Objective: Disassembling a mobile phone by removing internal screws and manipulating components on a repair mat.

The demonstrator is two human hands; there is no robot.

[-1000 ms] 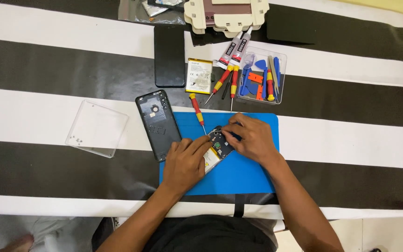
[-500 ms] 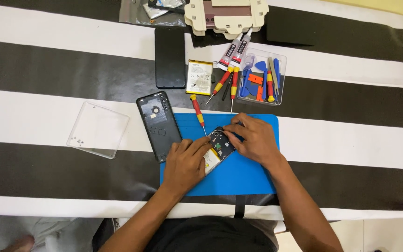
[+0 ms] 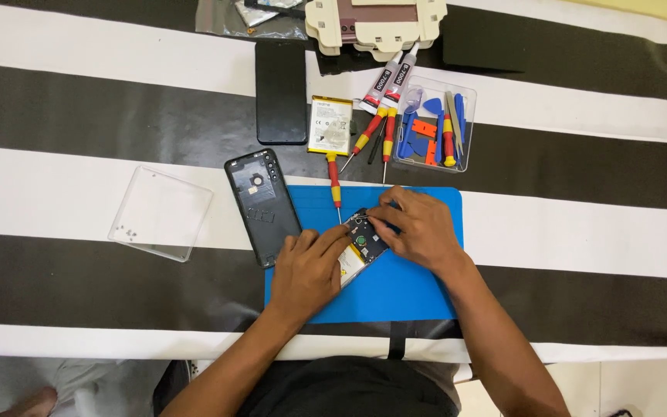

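covering opened phone, both hands

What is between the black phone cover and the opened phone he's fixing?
In the head view, the left hand and a strip of blue mat lie between the back cover and the opened phone.

B/w striped table, pale tile floor

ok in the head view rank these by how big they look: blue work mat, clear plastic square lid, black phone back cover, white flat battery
1. blue work mat, clearly largest, though hands hide part of it
2. clear plastic square lid
3. black phone back cover, a little less area than the lid
4. white flat battery, smallest
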